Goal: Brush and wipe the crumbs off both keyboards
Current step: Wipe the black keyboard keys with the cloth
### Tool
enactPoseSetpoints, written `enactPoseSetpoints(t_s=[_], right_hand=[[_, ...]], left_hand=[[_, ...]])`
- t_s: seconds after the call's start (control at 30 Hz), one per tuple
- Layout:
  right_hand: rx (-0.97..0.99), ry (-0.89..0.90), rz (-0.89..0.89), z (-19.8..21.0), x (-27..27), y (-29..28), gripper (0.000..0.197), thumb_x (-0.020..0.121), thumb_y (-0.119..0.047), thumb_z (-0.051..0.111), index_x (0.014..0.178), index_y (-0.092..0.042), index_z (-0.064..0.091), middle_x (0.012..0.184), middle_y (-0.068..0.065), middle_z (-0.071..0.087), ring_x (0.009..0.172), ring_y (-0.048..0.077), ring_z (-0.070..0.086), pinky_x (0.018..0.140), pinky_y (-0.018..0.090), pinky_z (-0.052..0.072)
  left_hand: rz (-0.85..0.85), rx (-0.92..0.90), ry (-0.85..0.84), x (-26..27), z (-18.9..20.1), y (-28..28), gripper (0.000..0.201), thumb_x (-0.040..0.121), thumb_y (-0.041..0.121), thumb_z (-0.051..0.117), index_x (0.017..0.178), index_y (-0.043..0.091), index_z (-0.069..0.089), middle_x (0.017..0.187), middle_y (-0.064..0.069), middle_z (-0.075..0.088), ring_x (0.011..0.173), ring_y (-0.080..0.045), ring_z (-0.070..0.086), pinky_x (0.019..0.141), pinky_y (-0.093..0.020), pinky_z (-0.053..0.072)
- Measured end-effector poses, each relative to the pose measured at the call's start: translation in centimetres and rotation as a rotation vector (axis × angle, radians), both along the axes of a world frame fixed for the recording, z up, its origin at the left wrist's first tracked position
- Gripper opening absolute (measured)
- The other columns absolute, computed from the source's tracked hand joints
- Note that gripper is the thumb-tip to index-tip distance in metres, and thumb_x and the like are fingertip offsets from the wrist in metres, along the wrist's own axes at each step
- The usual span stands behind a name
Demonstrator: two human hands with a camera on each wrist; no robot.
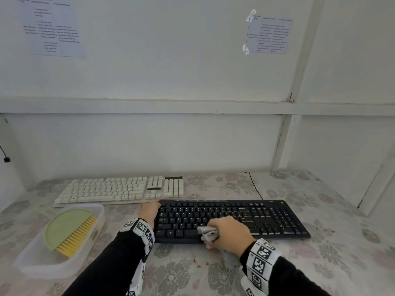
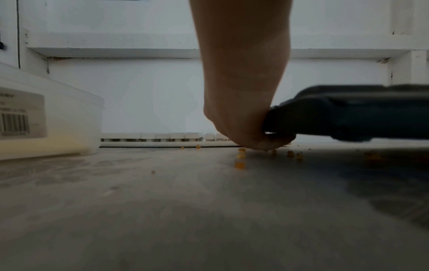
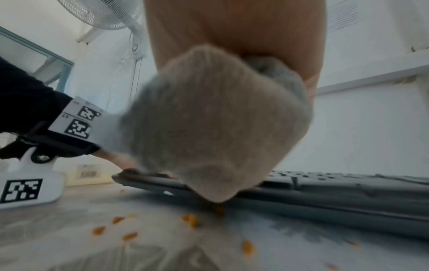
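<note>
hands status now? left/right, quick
Left hand: grips the black keyboard's left end.
Right hand: holds a bunched grey cloth on its keys.

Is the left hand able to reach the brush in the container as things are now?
Probably yes, once it lets go: the left hand grips the black keyboard edge, and the brush lies uncovered in the open container just beside it.

White panelled wall (image 1: 171,77), taped papers (image 1: 269,35), floral tablecloth (image 1: 320,242)

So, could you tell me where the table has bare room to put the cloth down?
Free: the table right of the black keyboard, and behind it beside the white keyboard. Crowded: the left, with the tub, and crumbs in front.
</note>
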State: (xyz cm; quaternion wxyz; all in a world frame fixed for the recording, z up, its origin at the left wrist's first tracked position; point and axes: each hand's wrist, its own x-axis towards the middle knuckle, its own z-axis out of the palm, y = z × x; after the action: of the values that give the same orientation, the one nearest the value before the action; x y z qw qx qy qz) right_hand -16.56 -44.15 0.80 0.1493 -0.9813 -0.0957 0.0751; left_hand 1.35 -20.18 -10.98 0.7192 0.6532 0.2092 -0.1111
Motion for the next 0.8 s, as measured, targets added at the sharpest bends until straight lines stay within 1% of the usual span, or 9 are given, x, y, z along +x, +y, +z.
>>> enactPoseSetpoints(t_s=[0.07,0.17,0.33,0.4,0.5,0.57,0.67,0.73,0.8], right_hand=[[-0.043,-0.040,-0.078,-0.7,-0.1,-1.3,0.023,0.082,-0.031,0.056,0.064,-0.029,0.043,0.084,-0.006,0.057,0.083,0.016,0.059,0.073,0.030,0.050],[-0.077,-0.049,-0.207,-0.8,0.0,-4.9,0.029,0.084,-0.029,0.055,0.060,-0.030,0.039,0.082,-0.006,0.056,0.085,0.016,0.061,0.072,0.029,0.048],[-0.162,-0.091,-0.404,-1.0,-0.2,-12.8,0.030,0.085,-0.025,0.053,0.060,-0.031,0.037,0.078,-0.009,0.053,0.076,0.014,0.053,0.069,0.024,0.044],[-0.188,-0.091,-0.490,-1.8,0.1,-15.6,0.031,0.087,-0.021,0.050,0.061,-0.030,0.037,0.071,-0.011,0.052,0.073,0.013,0.057,0.066,0.022,0.046],[-0.181,-0.078,-0.585,-2.4,0.5,-17.6,0.028,0.088,-0.022,0.048,0.061,-0.027,0.038,0.065,-0.012,0.051,0.069,0.011,0.061,0.066,0.023,0.051],[-0.129,-0.107,-0.528,-1.7,0.6,-16.1,0.027,0.088,-0.025,0.051,0.063,-0.027,0.042,0.067,-0.010,0.055,0.065,0.006,0.059,0.062,0.020,0.050],[-0.070,-0.088,-0.348,-1.0,0.8,-11.8,0.027,0.090,-0.035,0.053,0.066,-0.028,0.042,0.068,-0.012,0.052,0.059,-0.004,0.048,0.054,0.010,0.035],[-0.013,-0.044,-0.237,-1.2,1.1,-8.7,0.024,0.088,-0.038,0.054,0.067,-0.030,0.046,0.069,-0.012,0.054,0.060,-0.002,0.051,0.060,0.011,0.041],[0.013,-0.033,-0.200,-1.3,1.0,-6.4,0.026,0.086,-0.036,0.053,0.062,-0.029,0.044,0.067,-0.012,0.052,0.065,0.007,0.054,0.065,0.019,0.047]], left_hand=[[-0.022,0.011,-0.007,-1.7,2.0,-0.7,0.041,0.091,0.005,0.040,0.122,0.017,0.064,0.128,-0.016,0.059,0.117,-0.033,0.056,0.102,-0.049,0.044],[-0.021,0.004,-0.026,-2.4,2.8,-1.0,0.039,0.095,0.002,0.038,0.124,0.012,0.062,0.123,-0.016,0.061,0.116,-0.034,0.056,0.100,-0.048,0.045],[-0.021,0.026,-0.031,-1.5,1.8,-0.5,0.037,0.095,0.010,0.044,0.128,0.015,0.059,0.132,-0.014,0.056,0.121,-0.032,0.053,0.104,-0.050,0.042],[-0.040,0.051,-0.045,-0.9,1.0,-0.2,0.034,0.094,0.013,0.046,0.124,0.018,0.061,0.133,-0.014,0.056,0.121,-0.032,0.053,0.105,-0.050,0.040],[-0.036,0.086,-0.057,-1.3,1.2,-0.4,0.034,0.095,0.011,0.046,0.125,0.018,0.061,0.132,-0.014,0.056,0.121,-0.031,0.053,0.106,-0.049,0.039],[-0.036,0.084,-0.052,-1.9,1.9,-0.8,0.034,0.097,0.008,0.045,0.128,0.014,0.058,0.130,-0.015,0.057,0.120,-0.032,0.053,0.106,-0.049,0.040],[-0.038,0.055,-0.052,-2.3,2.1,-0.9,0.038,0.097,0.005,0.046,0.134,0.012,0.053,0.133,-0.015,0.055,0.122,-0.031,0.052,0.106,-0.049,0.040],[-0.028,0.030,-0.066,-2.5,2.1,-0.9,0.044,0.096,0.004,0.048,0.137,0.018,0.049,0.140,-0.012,0.050,0.128,-0.029,0.047,0.109,-0.050,0.036],[-0.029,0.014,-0.076,-2.7,2.2,-0.8,0.046,0.095,0.003,0.047,0.138,0.020,0.049,0.144,-0.010,0.046,0.133,-0.028,0.043,0.112,-0.050,0.033]])
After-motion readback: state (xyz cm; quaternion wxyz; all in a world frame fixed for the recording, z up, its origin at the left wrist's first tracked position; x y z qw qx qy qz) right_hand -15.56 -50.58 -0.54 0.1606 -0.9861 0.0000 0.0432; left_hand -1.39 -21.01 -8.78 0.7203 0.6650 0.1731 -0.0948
